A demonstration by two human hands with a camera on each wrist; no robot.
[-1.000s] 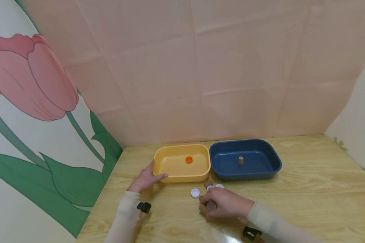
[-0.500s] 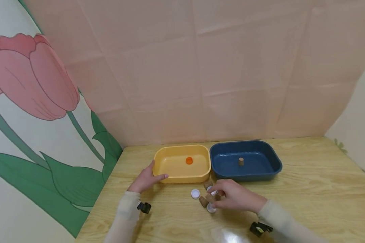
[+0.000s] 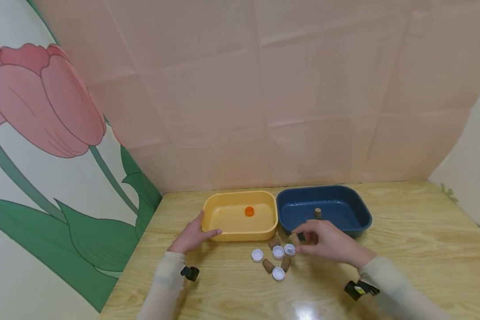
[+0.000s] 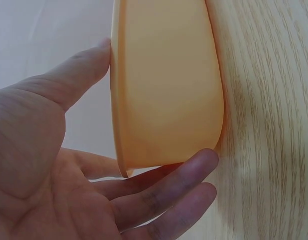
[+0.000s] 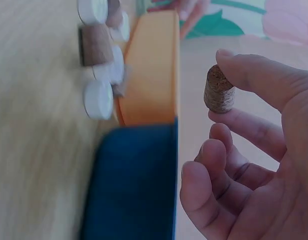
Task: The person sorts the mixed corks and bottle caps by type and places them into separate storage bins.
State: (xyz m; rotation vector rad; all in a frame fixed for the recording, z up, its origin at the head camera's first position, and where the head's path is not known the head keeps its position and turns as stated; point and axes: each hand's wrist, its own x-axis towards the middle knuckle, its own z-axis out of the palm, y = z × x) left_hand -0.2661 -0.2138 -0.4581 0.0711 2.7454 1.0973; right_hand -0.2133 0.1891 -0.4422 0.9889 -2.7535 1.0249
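Between thumb and index finger, my right hand (image 3: 331,242) pinches a cork stopper (image 5: 219,95), raised close to the near side of the blue tray (image 3: 350,229). The right wrist view shows its other fingers curled below, apart from the cork. My left hand (image 3: 190,236) holds the near left corner of the yellow tray (image 3: 240,236), its thumb at the rim and its fingers along the end wall. An orange bottle cap (image 3: 249,211) lies inside the yellow tray. Another cork (image 3: 318,213) stands in the blue tray.
In front of the trays, several white bottle caps (image 3: 278,274) and a few corks (image 3: 268,266) lie loosely grouped on the wooden table (image 3: 224,284). The two trays stand side by side against a pink cloth backdrop (image 3: 264,111). A tulip mural (image 3: 64,106) covers the left wall.
My right hand has picked a cork out of the group and carried it up and right toward the blue tray. The left hand and both trays have stayed in place.
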